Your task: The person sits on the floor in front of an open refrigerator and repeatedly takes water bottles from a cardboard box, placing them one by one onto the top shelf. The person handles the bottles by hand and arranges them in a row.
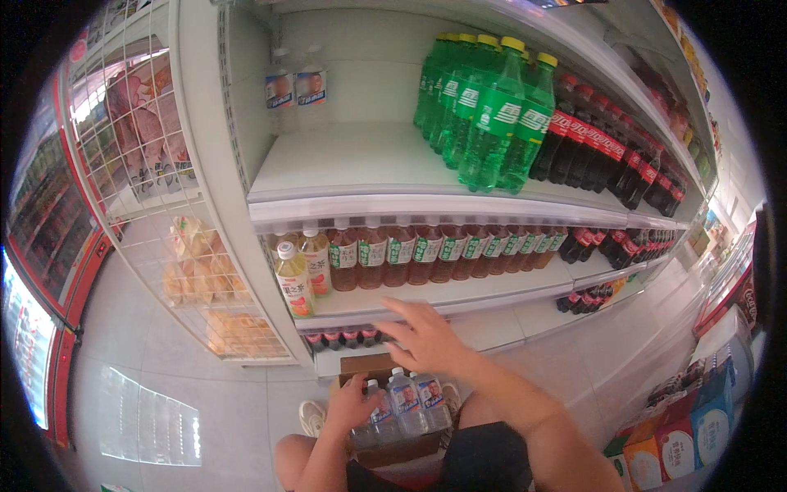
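A cardboard box (401,454) stands between the person's legs, holding several clear plastic bottles (406,403) with blue picture labels. My left hand (358,401) is at the box's left side, fingers spread against or just over the bottles; its grip cannot be told. Above the box, before the front edge of the middle shelf, my right hand (418,335) is raised with fingers apart and nothing in it. Two similar clear bottles (311,92) stand at the back left of the upper shelf (344,163).
Green soda bottles (498,123) and cola bottles (584,138) fill the upper shelf's right part. Tea bottles (372,258) line the middle shelf, with a fruit tea bottle (295,283) at its left front. A wire rack (184,258) with bagged goods is at left; cartons (676,440) are at lower right.
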`<state>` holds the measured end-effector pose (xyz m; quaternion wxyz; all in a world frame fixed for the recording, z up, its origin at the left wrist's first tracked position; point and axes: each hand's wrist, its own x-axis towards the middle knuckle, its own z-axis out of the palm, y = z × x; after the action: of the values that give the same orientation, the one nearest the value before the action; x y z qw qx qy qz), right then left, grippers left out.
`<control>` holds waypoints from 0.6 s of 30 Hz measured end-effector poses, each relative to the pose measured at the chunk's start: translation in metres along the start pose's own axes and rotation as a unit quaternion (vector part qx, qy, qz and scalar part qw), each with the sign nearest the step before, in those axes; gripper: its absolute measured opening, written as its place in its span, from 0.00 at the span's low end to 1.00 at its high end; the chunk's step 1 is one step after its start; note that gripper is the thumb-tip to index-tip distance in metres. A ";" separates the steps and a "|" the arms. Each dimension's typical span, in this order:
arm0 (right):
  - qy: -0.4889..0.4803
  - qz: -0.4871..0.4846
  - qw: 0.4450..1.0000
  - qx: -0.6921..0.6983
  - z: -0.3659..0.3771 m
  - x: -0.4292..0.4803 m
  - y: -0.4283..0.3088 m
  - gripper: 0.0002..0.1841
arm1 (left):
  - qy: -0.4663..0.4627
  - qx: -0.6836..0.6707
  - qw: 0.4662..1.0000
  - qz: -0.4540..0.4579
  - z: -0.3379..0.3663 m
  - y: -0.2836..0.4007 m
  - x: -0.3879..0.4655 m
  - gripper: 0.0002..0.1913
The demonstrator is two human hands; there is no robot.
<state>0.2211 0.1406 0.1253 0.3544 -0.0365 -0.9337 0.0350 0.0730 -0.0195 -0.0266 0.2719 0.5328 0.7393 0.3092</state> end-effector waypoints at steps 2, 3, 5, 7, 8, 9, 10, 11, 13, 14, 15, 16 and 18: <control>-0.076 0.244 0.965 0.061 0.022 -0.080 0.009 0.27 | 0.000 0.018 1.000 0.013 0.019 0.005 0.002 0.38; -0.121 0.418 0.889 0.140 0.034 -0.117 0.011 0.30 | -0.006 0.036 0.999 0.014 0.028 0.007 0.002 0.40; -0.221 0.428 0.876 -0.036 0.059 -0.179 0.011 0.34 | -0.044 0.038 0.998 -0.031 0.050 0.015 0.005 0.43; -0.258 0.458 0.843 0.118 0.080 -0.219 0.018 0.35 | -0.038 0.049 0.997 -0.046 0.071 0.023 0.008 0.44; -0.295 0.493 0.797 0.187 0.087 -0.233 0.018 0.35 | -0.052 0.061 0.995 -0.067 0.081 0.025 0.009 0.45; -0.298 0.462 0.818 0.167 0.093 -0.243 0.017 0.35 | -0.070 0.079 0.992 -0.069 0.090 0.025 0.010 0.45; -0.305 0.444 0.831 0.140 0.097 -0.249 0.017 0.36 | -0.088 0.096 0.989 -0.072 0.099 0.023 0.012 0.46; -0.296 0.406 0.857 0.114 0.099 -0.252 0.016 0.36 | -0.105 0.112 0.985 -0.074 0.108 0.020 0.014 0.47; -0.308 0.415 0.850 0.101 0.099 -0.251 0.015 0.35 | -0.130 0.137 0.979 -0.069 0.126 0.011 0.020 0.50; -0.304 0.411 0.854 0.096 0.097 -0.248 0.014 0.35 | -0.128 0.160 0.978 -0.044 0.134 0.006 0.022 0.51; -0.302 0.403 0.860 0.087 0.096 -0.244 0.013 0.35 | -0.135 0.204 0.970 -0.010 0.140 0.001 0.025 0.52; -0.303 0.410 0.854 0.105 0.094 -0.241 0.011 0.35 | -0.119 0.162 0.979 -0.041 0.145 -0.004 0.028 0.53; -0.305 0.416 0.848 0.121 0.092 -0.235 0.009 0.35 | -0.103 0.122 0.983 -0.086 0.151 -0.006 0.029 0.54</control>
<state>0.3359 0.1245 -0.0987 0.0051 -0.3658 -0.8807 0.3008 0.1708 0.0324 -0.1332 0.3050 0.5254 0.7826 0.1359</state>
